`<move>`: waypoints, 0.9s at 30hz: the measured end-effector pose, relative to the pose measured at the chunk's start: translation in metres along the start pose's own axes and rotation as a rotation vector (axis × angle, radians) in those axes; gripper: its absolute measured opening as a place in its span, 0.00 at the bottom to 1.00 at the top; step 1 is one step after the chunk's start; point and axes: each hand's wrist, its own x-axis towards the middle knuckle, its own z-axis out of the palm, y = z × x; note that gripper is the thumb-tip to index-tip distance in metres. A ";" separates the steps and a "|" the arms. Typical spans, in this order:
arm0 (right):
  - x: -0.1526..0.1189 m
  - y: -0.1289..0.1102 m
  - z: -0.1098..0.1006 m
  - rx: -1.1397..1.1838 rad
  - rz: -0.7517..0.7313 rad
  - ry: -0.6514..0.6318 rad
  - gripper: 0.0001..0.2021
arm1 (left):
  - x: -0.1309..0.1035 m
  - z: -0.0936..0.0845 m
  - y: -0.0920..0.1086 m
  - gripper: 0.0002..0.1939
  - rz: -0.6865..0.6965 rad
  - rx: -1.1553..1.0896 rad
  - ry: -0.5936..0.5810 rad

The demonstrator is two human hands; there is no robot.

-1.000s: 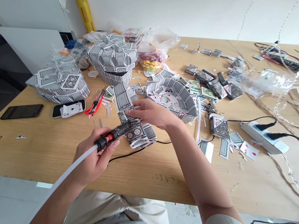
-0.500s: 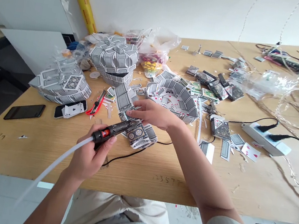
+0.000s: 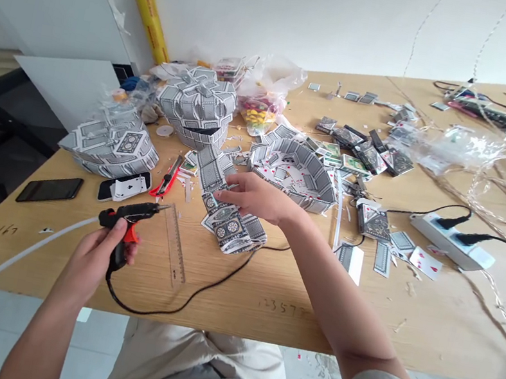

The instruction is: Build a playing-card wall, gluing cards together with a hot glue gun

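In my left hand [image 3: 97, 257] is a black and orange hot glue gun [image 3: 134, 212], its nozzle pointing right and a long white glue stick [image 3: 26, 254] trailing from its back. My right hand [image 3: 256, 198] has its fingers on a piece folded from playing cards [image 3: 231, 233], gripping its upper part; the fingertips are partly hidden. A strip of joined cards [image 3: 212, 166] runs up from this piece. Between the hands lies a clear ruler [image 3: 175, 248]. Beyond my right hand stands an open tray built of cards [image 3: 316, 191], with loose cards inside.
Two card-built boxes [image 3: 198, 98] stand at the back left. A red utility knife [image 3: 167, 178] and two phones [image 3: 50, 189] lie left. Card packs [image 3: 370, 152] and a power strip [image 3: 452, 241] are on the right. The glue gun's black cord [image 3: 210, 293] crosses the front.
My left hand has drawn the glue gun left, away from the card piece, uncovering the ruler. My right hand stays on the piece.
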 end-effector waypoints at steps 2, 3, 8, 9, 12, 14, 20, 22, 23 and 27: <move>0.001 0.000 0.006 -0.007 -0.009 0.010 0.18 | 0.009 -0.017 -0.016 0.37 -0.097 0.115 0.063; 0.001 0.000 0.010 -0.023 -0.019 0.024 0.19 | 0.012 -0.024 -0.023 0.38 -0.119 0.199 0.099; 0.007 -0.001 0.033 -0.295 -0.090 0.197 0.24 | 0.015 -0.038 -0.035 0.37 -0.179 0.787 0.112; 0.008 -0.002 0.039 -0.353 -0.080 0.224 0.23 | 0.015 -0.037 -0.034 0.37 -0.173 0.884 0.102; 0.011 -0.010 0.058 -0.532 -0.014 0.284 0.19 | 0.014 -0.031 -0.027 0.39 -0.145 1.066 0.082; 0.011 -0.013 0.074 -0.688 0.013 0.286 0.14 | 0.014 -0.028 -0.024 0.41 -0.141 1.128 0.064; 0.011 -0.004 0.122 -0.977 0.135 0.167 0.10 | 0.008 -0.027 -0.016 0.39 -0.163 1.242 0.036; 0.007 0.000 0.129 -0.985 0.156 0.164 0.10 | -0.007 -0.030 -0.007 0.33 -0.083 1.235 0.059; 0.002 0.000 0.129 -0.988 0.164 0.168 0.11 | -0.018 -0.031 -0.002 0.29 0.021 1.192 0.079; -0.056 -0.013 0.115 -0.854 0.018 0.378 0.14 | -0.081 -0.049 0.015 0.23 0.468 0.831 0.196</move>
